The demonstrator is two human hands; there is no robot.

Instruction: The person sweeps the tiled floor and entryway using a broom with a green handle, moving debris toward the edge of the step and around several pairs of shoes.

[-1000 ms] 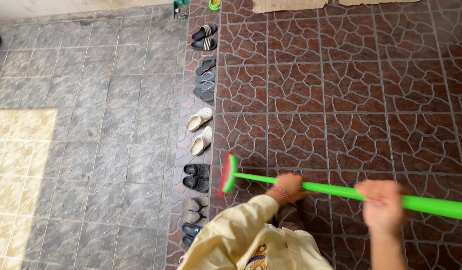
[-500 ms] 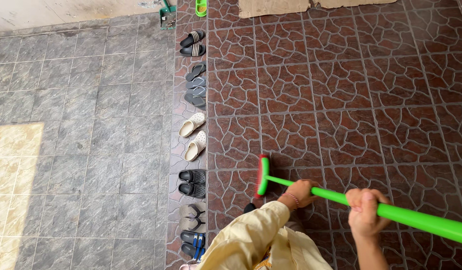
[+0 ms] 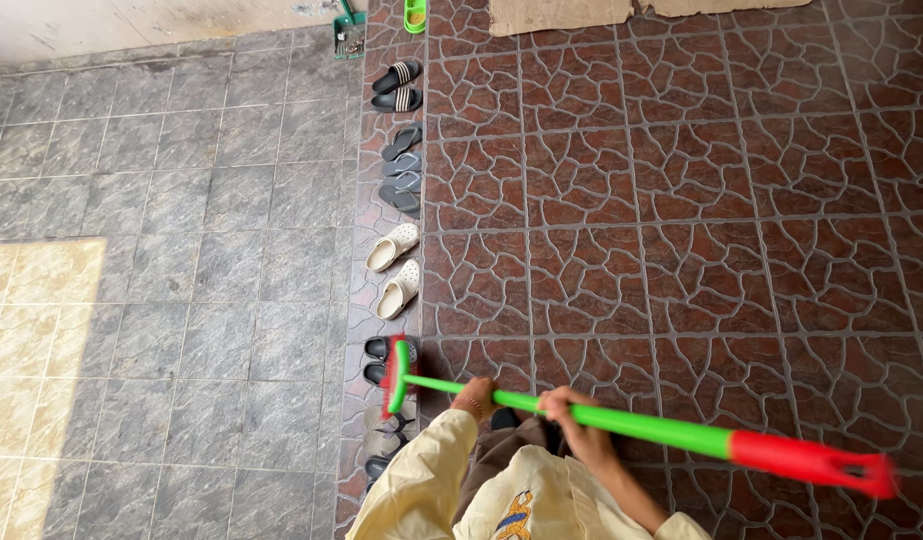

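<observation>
1. My broom (image 3: 622, 425) has slid back to the left since half a second ago: its head (image 3: 397, 375) now sits over the black sandals (image 3: 380, 360), no longer out on the red-brown tiles (image 3: 682, 200).
2. The red handle end (image 3: 812, 462) now shows.
3. My left hand (image 3: 479, 395) wraps the green shaft near the head.
4. My right hand (image 3: 570, 410), closed on the shaft, sits close behind it, nearer than before.

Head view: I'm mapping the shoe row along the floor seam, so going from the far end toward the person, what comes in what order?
Green dustpan → black striped slides → grey flip-flops → cream clogs → black sandals, partly under the broom head.
</observation>
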